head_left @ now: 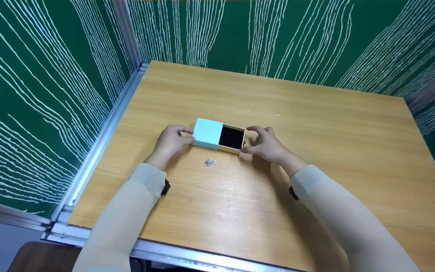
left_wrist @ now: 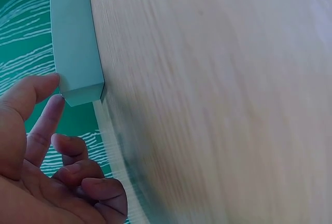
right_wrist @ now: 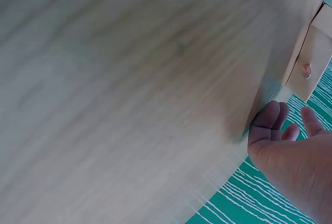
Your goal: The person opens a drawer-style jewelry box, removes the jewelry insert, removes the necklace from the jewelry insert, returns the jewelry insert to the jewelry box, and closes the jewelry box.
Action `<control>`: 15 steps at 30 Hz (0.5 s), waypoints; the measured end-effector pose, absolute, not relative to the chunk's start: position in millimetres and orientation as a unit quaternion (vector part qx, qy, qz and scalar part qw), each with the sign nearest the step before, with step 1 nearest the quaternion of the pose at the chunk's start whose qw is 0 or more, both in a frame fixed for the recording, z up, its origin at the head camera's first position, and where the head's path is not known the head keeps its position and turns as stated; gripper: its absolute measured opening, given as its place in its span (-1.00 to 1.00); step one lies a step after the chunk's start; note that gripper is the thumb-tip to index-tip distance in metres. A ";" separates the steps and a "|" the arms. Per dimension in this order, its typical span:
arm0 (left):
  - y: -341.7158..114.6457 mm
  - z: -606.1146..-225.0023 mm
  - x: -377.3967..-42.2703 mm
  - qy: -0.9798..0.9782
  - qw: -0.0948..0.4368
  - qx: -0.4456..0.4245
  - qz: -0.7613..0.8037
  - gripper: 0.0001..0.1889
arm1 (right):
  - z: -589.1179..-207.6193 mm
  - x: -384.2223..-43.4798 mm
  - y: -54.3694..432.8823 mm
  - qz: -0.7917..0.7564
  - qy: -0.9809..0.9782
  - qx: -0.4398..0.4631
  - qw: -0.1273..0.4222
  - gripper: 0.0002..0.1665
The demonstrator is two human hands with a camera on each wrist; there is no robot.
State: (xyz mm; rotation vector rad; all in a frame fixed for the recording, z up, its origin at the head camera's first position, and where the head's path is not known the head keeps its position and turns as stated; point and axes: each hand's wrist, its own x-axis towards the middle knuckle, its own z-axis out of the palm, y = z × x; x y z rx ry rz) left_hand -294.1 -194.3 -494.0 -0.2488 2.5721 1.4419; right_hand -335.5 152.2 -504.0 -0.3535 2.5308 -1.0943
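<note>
On the table lies a light-blue box sleeve (head_left: 207, 132) with its drawer (head_left: 232, 137) slid partly out to the right, showing a black inside. A small knob (right_wrist: 306, 70) is on the drawer's end face. My left hand (head_left: 170, 141) touches the sleeve's left end with thumb and index fingertips (left_wrist: 53, 105); its other fingers are bent and hold nothing. Around the drawer's right end, my right hand (head_left: 266, 145) has thumb and fingers spread, with nothing visibly held. In the right wrist view its fingers are apart from the knob.
A small heap of shiny silvery pieces (head_left: 210, 162) lies on the wooden table (head_left: 217, 211) just in front of the box. Tiny white specks (head_left: 278, 115) are behind it. Green walls with white streaks (head_left: 232, 34) stand around the table.
</note>
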 end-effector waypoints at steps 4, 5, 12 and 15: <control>-194.3 -494.7 -294.2 0.865 0.090 -0.085 0.486 -0.70 | -504.8 -336.2 151.3 -0.386 0.896 -0.128 0.180 0.16; -194.3 -494.9 -294.3 0.865 0.091 -0.085 0.486 -0.69 | -504.7 -336.4 151.2 -0.385 0.896 -0.129 0.181 0.16; -194.2 -494.5 -294.3 0.865 0.100 -0.087 0.485 -0.65 | -501.2 -337.8 150.0 -0.383 0.895 -0.124 0.194 0.15; -193.7 -494.3 -294.4 0.866 0.102 -0.088 0.482 -0.64 | -499.5 -337.8 149.3 -0.384 0.894 -0.121 0.197 0.15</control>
